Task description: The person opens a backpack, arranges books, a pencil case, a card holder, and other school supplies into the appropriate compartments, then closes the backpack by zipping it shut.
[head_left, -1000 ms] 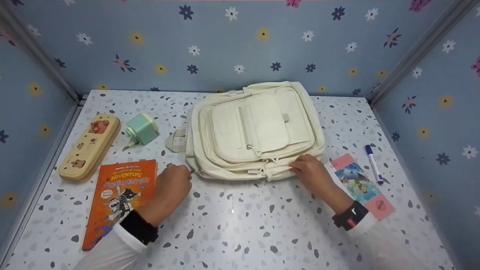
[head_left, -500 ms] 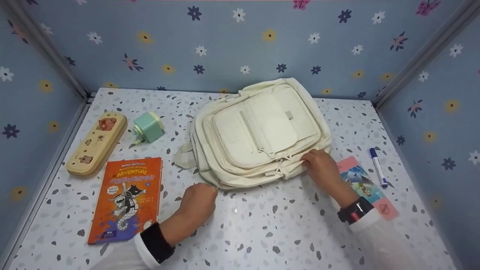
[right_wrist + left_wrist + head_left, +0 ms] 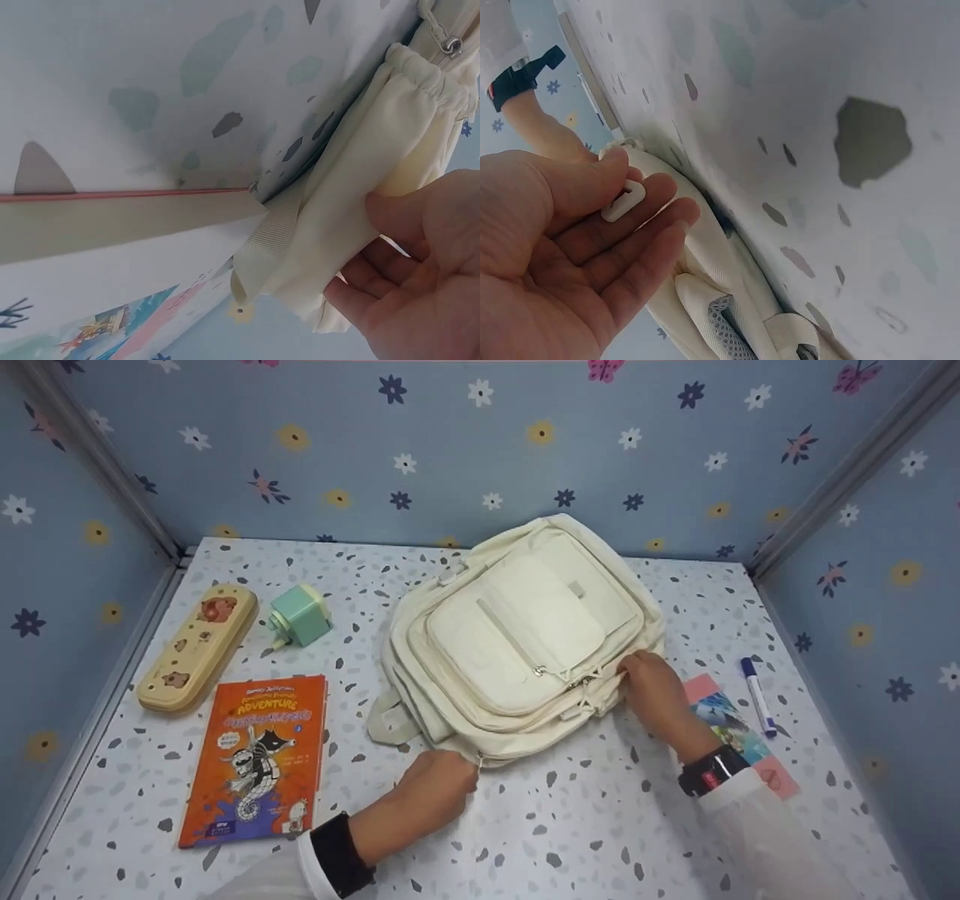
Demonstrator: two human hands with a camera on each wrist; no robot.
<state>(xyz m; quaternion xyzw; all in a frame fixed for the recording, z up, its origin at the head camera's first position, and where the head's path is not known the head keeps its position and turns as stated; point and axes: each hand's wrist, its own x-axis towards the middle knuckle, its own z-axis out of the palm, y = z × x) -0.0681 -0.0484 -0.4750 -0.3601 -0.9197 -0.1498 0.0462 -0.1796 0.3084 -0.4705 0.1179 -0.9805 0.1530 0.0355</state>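
A cream backpack (image 3: 517,622) lies front side up on the speckled table, turned at an angle. At its near lower corner, my left hand (image 3: 431,791) pinches a zipper pull; in the left wrist view the pale loop of the zipper pull (image 3: 624,201) shows between thumb and index finger, the other fingers loosely bent. On the bag's right side my right hand (image 3: 652,690) grips the fabric. The right wrist view shows its thumb and fingers around the edge of a gathered side pocket (image 3: 360,165). How far the zipper is undone cannot be told.
Left of the bag are a yellow pencil case (image 3: 199,649), a green pencil sharpener (image 3: 301,615) and an orange book (image 3: 255,757). To the right lie a pink-and-blue notebook (image 3: 716,712), partly behind my right arm, and a blue-capped marker (image 3: 759,696). Flowered panels enclose the table.
My left hand has moved right and nearer, pulling along the bag's lower edge. The backpack has turned, its lower left corner swinging toward me. My right hand keeps its grip, shifted slightly right.
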